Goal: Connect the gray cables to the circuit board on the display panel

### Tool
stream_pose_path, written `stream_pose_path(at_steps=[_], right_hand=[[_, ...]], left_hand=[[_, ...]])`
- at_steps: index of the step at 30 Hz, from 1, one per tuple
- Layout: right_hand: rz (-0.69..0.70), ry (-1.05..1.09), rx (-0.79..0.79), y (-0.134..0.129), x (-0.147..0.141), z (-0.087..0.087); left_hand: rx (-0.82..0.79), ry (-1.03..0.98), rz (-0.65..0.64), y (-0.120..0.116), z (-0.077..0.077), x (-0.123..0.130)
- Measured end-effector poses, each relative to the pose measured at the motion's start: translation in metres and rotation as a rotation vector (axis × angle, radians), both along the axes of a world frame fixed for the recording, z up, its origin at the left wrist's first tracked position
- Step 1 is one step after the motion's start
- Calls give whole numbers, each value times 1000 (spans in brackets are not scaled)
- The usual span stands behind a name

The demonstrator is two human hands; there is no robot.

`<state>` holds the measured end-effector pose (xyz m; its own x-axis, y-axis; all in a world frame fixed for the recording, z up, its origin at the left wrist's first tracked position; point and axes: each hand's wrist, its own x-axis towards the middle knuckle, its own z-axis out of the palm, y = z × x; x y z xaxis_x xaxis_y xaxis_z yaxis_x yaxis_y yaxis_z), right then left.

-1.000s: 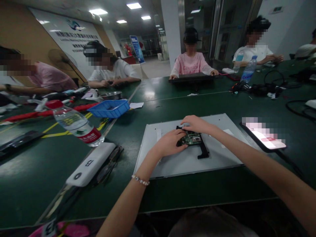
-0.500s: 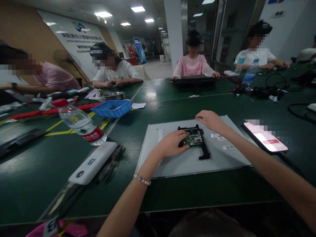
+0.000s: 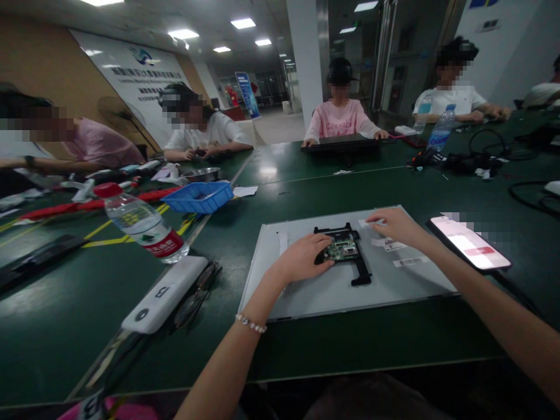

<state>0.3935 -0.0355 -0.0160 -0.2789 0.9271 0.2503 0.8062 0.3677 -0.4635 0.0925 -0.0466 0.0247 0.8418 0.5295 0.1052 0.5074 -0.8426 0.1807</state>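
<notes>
A green circuit board (image 3: 342, 249) in a black plastic frame (image 3: 361, 272) lies on a flat grey-white panel (image 3: 306, 297). My left hand (image 3: 305, 256) grips the board's left side, fingers over the upper edge and thumb by the lower edge. Just right of the frame, above the panel, my right hand (image 3: 398, 226) is closed with its fingers curled and pinched. Whatever those fingertips may hold is too small to make out. White labels (image 3: 411, 262) are stuck on the panel below my right hand.
A lit phone (image 3: 470, 242) lies right of the panel. To the left are a water bottle (image 3: 144, 224), a white power bank (image 3: 165, 296), glasses (image 3: 196, 297) and a blue tray (image 3: 199, 198). Several people sit around the green table (image 3: 280, 356), one opposite holding a dark flat panel (image 3: 345, 142).
My right hand has moved right and slightly down, away from the panel's far edge. My left hand stays on the circuit board. The camera view has shifted slightly.
</notes>
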Motion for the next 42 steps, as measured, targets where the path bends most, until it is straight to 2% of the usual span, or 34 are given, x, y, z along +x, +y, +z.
stream_pose_path(at_steps=[6,11,18,22,25,28,33,37,42], right_hand=[[85,0,-346,-5,2,3],[42,41,-421,-5,4,3],[-55,49,-355,-1,17,2],[-75,20,-185,1,18,-2],[-14,-18,3,5,11,-4],[87,-167,91,11,3,-8],[90,-345,146,17,-3,-12],[74,-396,139,18,-3,-7],[206,-471,112,22,-4,7]], left_hand=[[15,10,9,0,-1,1],[23,18,8,1,-2,1],[40,48,17,0,-2,1],[52,56,21,-1,-1,2],[63,56,19,-1,-2,2],[73,52,12,0,-4,1],[85,40,1,0,-6,1],[93,40,-6,-1,-6,1],[87,50,2,-2,-6,1]])
